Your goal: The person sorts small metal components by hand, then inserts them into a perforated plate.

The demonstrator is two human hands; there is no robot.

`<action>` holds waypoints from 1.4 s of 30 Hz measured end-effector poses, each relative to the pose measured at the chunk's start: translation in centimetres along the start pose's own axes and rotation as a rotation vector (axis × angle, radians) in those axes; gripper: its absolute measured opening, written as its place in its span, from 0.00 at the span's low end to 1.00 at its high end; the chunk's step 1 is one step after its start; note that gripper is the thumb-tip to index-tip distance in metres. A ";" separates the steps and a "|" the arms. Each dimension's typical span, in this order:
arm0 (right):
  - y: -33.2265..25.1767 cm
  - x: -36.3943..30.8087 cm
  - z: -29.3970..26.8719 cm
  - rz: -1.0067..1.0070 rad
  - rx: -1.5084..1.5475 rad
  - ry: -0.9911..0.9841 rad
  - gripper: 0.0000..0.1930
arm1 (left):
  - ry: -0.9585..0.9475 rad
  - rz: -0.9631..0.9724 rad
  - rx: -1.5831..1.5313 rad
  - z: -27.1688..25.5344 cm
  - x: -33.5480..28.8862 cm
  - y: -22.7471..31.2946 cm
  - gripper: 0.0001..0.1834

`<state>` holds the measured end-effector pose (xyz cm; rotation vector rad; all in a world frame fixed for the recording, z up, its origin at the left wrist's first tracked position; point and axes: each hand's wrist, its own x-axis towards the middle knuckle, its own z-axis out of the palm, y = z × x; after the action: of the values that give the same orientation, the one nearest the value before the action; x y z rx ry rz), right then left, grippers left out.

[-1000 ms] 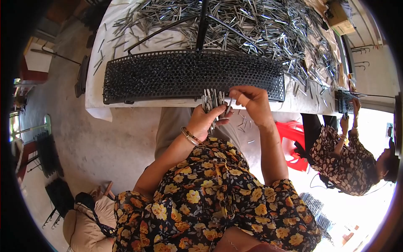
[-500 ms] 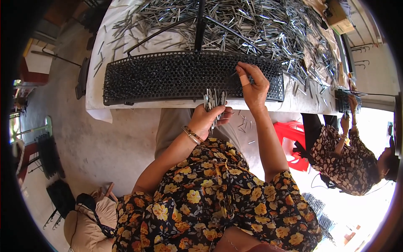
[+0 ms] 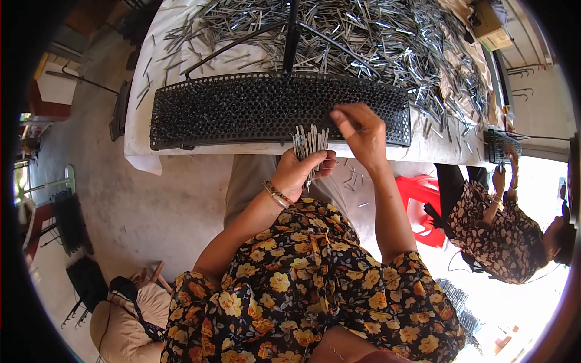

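My left hand (image 3: 302, 167) is closed round a bundle of thin grey metal strips (image 3: 310, 140), their ends fanning out above the thumb. Just beyond it, at the table's near edge, lies a long, slightly curved black perforated rack (image 3: 242, 135). Many of its holes carry small dark upright pieces, packed densely at the left; bare holes show along the near edge and toward the right. Over the right part of the rack hovers my right hand (image 3: 363, 130), thumb and forefinger closed together. Whatever sits between those fingertips is too small and blurred to make out.
A large heap of loose metal strips (image 3: 399, 45) covers the far side of the table, whose cloth (image 3: 138, 130) is white. Black rods (image 3: 292, 42) rise behind the rack. A co-worker (image 3: 502, 227) handles a similar rack at the right, near a red stool (image 3: 417, 190).
My right hand has moved slightly left and nearer to me, its fingers more curled. The left hand keeps its place with the metal strips, which stand a little differently.
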<state>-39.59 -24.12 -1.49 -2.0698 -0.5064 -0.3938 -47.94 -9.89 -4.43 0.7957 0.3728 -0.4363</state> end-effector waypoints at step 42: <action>4.9 1.5 -1.8 0.188 0.297 -0.102 0.08 | -0.012 -0.091 0.012 0.3 0.3 -0.2 0.11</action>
<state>-36.00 -27.75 -3.42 -1.8355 -0.4000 -0.0952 -47.74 -10.30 -4.53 0.7896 0.3963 -0.5288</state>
